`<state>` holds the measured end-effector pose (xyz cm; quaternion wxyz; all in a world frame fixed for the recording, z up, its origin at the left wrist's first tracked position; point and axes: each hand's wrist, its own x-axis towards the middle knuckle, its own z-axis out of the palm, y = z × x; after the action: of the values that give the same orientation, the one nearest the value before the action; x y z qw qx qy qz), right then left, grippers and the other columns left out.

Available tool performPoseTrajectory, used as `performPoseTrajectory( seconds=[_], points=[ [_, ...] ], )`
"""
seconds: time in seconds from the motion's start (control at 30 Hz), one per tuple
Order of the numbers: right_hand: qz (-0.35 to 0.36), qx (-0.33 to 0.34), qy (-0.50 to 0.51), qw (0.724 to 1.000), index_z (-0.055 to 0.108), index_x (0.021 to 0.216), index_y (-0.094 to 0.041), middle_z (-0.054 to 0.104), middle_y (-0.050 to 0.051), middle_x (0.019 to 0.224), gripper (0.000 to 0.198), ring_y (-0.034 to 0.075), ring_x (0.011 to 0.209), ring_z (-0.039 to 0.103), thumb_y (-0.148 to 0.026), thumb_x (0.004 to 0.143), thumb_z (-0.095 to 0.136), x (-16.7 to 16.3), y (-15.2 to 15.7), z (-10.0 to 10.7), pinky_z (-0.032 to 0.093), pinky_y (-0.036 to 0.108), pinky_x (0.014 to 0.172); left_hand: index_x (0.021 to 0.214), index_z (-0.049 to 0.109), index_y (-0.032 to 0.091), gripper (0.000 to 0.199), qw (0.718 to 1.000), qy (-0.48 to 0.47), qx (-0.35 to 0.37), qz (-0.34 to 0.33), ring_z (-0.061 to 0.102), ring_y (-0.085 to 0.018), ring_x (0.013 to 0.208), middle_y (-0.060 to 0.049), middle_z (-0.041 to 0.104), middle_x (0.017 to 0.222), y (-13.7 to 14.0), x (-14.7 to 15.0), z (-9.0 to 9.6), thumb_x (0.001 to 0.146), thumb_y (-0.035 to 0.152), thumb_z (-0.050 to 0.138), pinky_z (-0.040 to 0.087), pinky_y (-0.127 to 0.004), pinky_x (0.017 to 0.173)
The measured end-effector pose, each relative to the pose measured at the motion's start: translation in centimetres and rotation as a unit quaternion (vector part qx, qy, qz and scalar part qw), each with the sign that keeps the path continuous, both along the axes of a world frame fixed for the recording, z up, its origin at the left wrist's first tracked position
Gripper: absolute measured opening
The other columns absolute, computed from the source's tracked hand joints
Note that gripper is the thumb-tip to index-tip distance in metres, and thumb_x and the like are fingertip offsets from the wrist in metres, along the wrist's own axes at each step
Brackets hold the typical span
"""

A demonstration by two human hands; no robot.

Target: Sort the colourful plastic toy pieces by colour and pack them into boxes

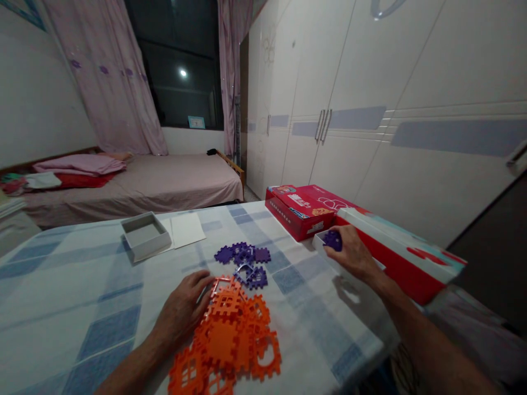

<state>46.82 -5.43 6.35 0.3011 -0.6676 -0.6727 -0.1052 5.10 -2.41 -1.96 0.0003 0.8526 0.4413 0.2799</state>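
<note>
My right hand (353,253) pinches a purple interlocking plastic tile (332,240) over the white open box (319,247) at the table's right side. My left hand (187,299) lies with fingers stretched out beside a heap of orange interlocking tiles (222,340). Its fingertips touch the heap's upper left edge. Some orange tiles have window or round cut-outs; one is solid. Just beyond the heap lies a small cluster of purple tiles (242,253), several of them overlapping. The inside of the white box is mostly hidden by my right hand.
A grey open box (146,255) and a white sheet (188,230) lie at the table's far left. Red boxes (300,211) and a long red-and-white box (411,258) line the right side. A checked cloth (111,323) covers the table. Beyond are a bed (177,175) and a wardrobe (354,153).
</note>
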Motion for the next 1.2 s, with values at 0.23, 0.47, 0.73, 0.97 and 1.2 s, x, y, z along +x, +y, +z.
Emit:
performPoseTrajectory(
  seconds=[0.23,0.47,0.73,0.97,1.2],
  points=[
    [-0.045,-0.043,-0.045,0.997,0.049,0.119,-0.018,0.05,0.015,0.124,0.05,0.032,0.116,0.045,-0.044,0.077,0.054,1.3,0.8,-1.2,0.04,0.051,0.09,0.106,0.065,0.019,0.031,1.0,-0.004,-0.002,0.008,0.061,-0.021,0.102,-0.01,0.064,0.111,-0.3,0.2,0.2,0.089,0.032,0.042,0.051,-0.037,0.089],
    [0.233,-0.167,0.018,0.958,0.039,0.136,-0.02,0.039,0.014,0.139,0.068,0.026,0.129,0.035,-0.05,0.078,0.058,-12.3,3.6,-1.5,0.029,0.044,0.104,0.105,0.064,0.018,0.028,1.0,-0.006,-0.008,0.004,0.06,-0.021,0.103,-0.01,0.064,0.111,-0.4,0.4,0.5,0.089,0.028,0.044,0.051,-0.037,0.089],
    [0.227,-0.177,-0.045,0.957,0.042,0.135,-0.023,0.039,0.014,0.14,0.066,0.032,0.129,0.031,-0.057,0.08,0.052,-20.2,8.4,-4.3,0.024,0.052,0.102,0.107,0.065,0.018,0.028,0.999,-0.017,-0.026,0.009,0.06,-0.021,0.103,-0.012,0.064,0.111,-0.7,0.7,0.9,0.087,0.024,0.046,0.051,-0.037,0.09],
    [0.183,-0.116,-0.026,0.976,0.056,0.116,-0.022,0.053,0.009,0.106,0.039,0.023,0.099,0.051,-0.034,0.079,0.055,-20.0,8.5,-5.4,0.038,0.036,0.087,0.105,0.065,0.02,0.026,0.999,-0.037,-0.023,0.021,0.061,-0.022,0.103,-0.012,0.064,0.111,-0.9,0.9,0.8,0.086,0.023,0.048,0.052,-0.036,0.089],
    [0.169,-0.07,0.038,0.983,0.05,0.108,-0.022,0.047,0.005,0.102,0.032,0.016,0.081,0.055,-0.023,0.077,0.053,-19.5,8.2,-5.5,0.044,0.026,0.072,0.104,0.066,0.021,0.025,0.998,-0.056,-0.004,0.018,0.063,-0.021,0.1,-0.011,0.066,0.108,-0.9,0.9,0.8,0.085,0.024,0.051,0.054,-0.034,0.086]
  ],
)
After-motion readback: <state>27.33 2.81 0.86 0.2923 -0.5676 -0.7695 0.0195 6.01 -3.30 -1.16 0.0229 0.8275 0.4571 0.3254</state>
